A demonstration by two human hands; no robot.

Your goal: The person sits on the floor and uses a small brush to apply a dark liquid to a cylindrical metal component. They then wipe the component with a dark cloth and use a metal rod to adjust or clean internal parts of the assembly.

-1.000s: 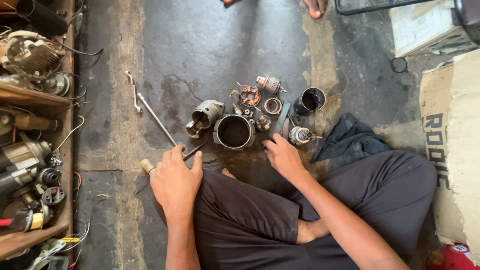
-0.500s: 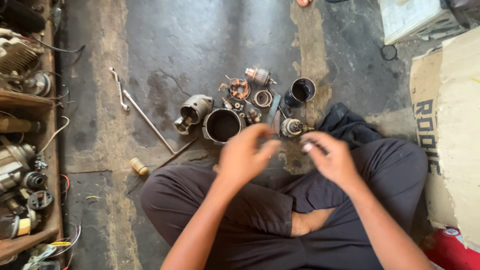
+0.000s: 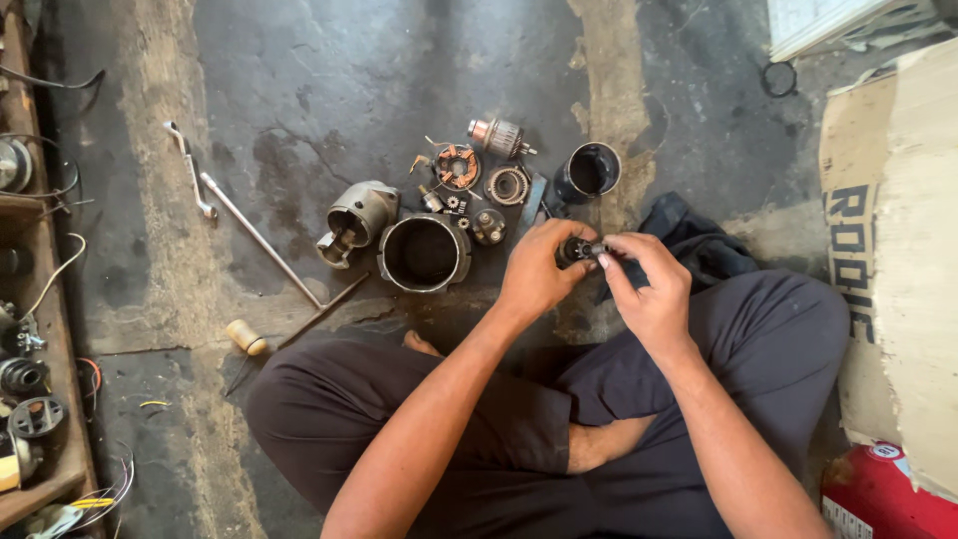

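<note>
Head view shows the left hand (image 3: 539, 271) closed around a small dark metal part (image 3: 579, 249), held above the floor (image 3: 299, 90) just in front of the crossed legs. The right hand (image 3: 647, 284) pinches its end with the fingertips. To do this well, I think the left hand should grip firmly while the right one turns gently, over the open cylindrical housing (image 3: 423, 253) nearby.

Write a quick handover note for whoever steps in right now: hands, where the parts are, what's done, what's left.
Left hand and right hand both grip one small dark metal part above the lap.
On the floor ahead: large open housing, grey end casing, armature, brush plate, gear ring, dark cylinder.
Screwdriver lies left.
Done: motor taken apart.
Left: parts still loose.
</note>
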